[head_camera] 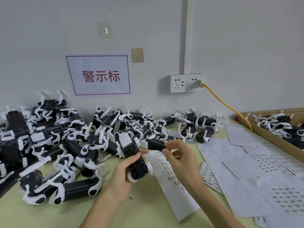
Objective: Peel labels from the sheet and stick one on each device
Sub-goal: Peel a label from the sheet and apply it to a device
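Left hand: the left hand (pixel 122 176) sits just below centre, fingers (pixel 134 159) wrapped round a black-and-white device (pixel 134 159), thumb tip poking out past its right edge at about 2 o'clock from the palm.
Held device: tilted, long axis running from 11 o'clock down to 5 o'clock, white wheel-like ends showing at the bottom, lifted clear of the worktop (pixel 144 208).
Right hand: the right hand (pixel 182 159) is at 3 o'clock of the device, thumb and forefinger pressed together in a pinch at the top of the label sheet (pixel 176 183); whether a peeled label sits between the tips is too small to tell.
Label sheet: a long white strip with rows of small dark labels, its top edge right at the pinching fingertips and touching the device's right side, the rest running down toward 5 o'clock under the right wrist.
Loose label: one small dark label (pixel 131 198) lies alone on the green worktop at 6 o'clock of the left hand.
Device pile: a heap of matching devices (pixel 69 142) fills the worktop from 9 to 12 o'clock.
Spare sheets: more label sheets (pixel 263 165) spread flat at 3 to 4 o'clock.
Cardboard box: a box (pixel 269 137) at 2 o'clock holds more devices.
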